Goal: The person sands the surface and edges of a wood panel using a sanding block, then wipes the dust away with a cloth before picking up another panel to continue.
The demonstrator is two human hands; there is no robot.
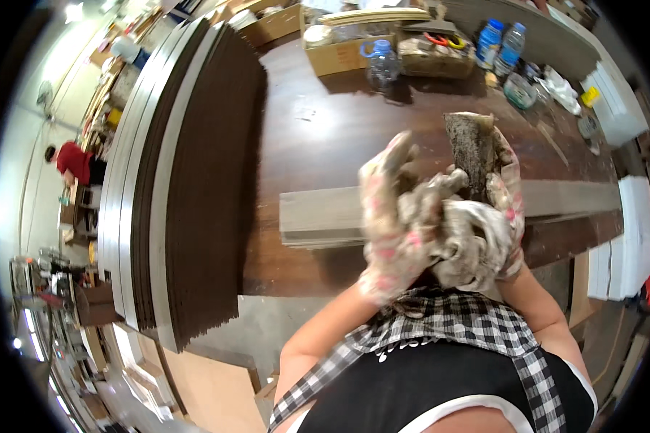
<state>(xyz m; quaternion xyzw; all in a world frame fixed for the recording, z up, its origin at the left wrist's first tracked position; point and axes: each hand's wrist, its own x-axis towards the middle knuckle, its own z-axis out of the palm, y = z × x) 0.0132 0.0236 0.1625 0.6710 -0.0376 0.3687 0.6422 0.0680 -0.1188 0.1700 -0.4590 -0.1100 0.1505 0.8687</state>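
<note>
Both my hands wear pale, pink-spotted, stained work gloves. My left hand (393, 224) is raised over the boards, its fingers stretched upward and slightly smeared by motion. In my right hand (510, 191) a dark, worn rectangular block (471, 148) stands nearly upright, tan along its top edge; the fingers wrap its right side. A crumpled, dirty white rag (477, 242) bunches between my hands, touching both gloves; which one bears it I cannot tell. Beneath them, a short stack of long grey boards (321, 213) lies across the dark brown table (303, 144).
Tall stacks of boards (213, 180) line the table's left side. Along the back are a cardboard box (348, 58), a blue-capped plastic bottle (383, 68), scissors (444, 42) on a wrapped bundle, two blue-labelled bottles (490, 43) and a jar (520, 92). White panels (634, 231) stand right. A person in red (74, 162) is far left.
</note>
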